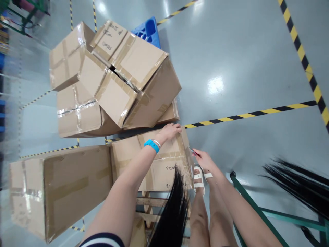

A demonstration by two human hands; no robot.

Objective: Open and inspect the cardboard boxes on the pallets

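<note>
Two hands are working on one taped carton (154,161) lying at about six o'clock, resting on a wooden pallet (146,206). The left hand (171,131), wearing a blue wristband (152,145), is pressing flat on the carton's far top edge with fingers spread, grasping nothing. The right hand (204,159) is pinching a small red-handled cutter (193,152), its tip touching the clear tape at the carton's corner toward three o'clock. As far as the view is showing, the tape is looking unbroken and the flaps are lying closed, so the cutting is only beginning. Several other cartons are standing sealed: a long one (59,188) at eight o'clock and a leaning stack (110,79) at eleven o'clock, whose tilted top box is gaping slightly along its seam. Whether the blade is biting in, I cannot tell.
</note>
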